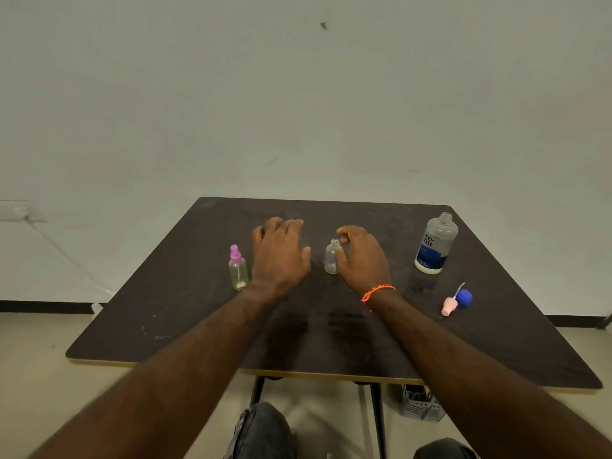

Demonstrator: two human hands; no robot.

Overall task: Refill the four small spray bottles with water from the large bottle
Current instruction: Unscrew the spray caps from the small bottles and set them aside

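The open bottle [332, 256] stands upright near the middle of the table [185, 313], its cap off and its neck bare, its clear body tinted faintly purple low down. Your right hand [362, 260] sits just beside it on the right, fingers loosely curved and spread around it without closing — the thumb arches past the neck, and whether the palm touches the glass you cannot tell from here. Your left hand [280, 253] hovers to the bottle's left, palm down, fingers relaxed and slightly splayed, holding nothing. Just left of that hand stands a capped bottle [237, 268] with a purple sprayer on top, upright, with a yellowish tint at its base. Any other small bottles are hidden or out of sight. Well to the right, near the table's far right corner, the large bottle [435, 243] stands upright and uncapped, its white and blue label facing you. Nearer you on that side lie a pink sprayer [449, 304] with its thin tube — and touching it, a blue cap [464, 297]. An orange band [377, 292] circles your right wrist.
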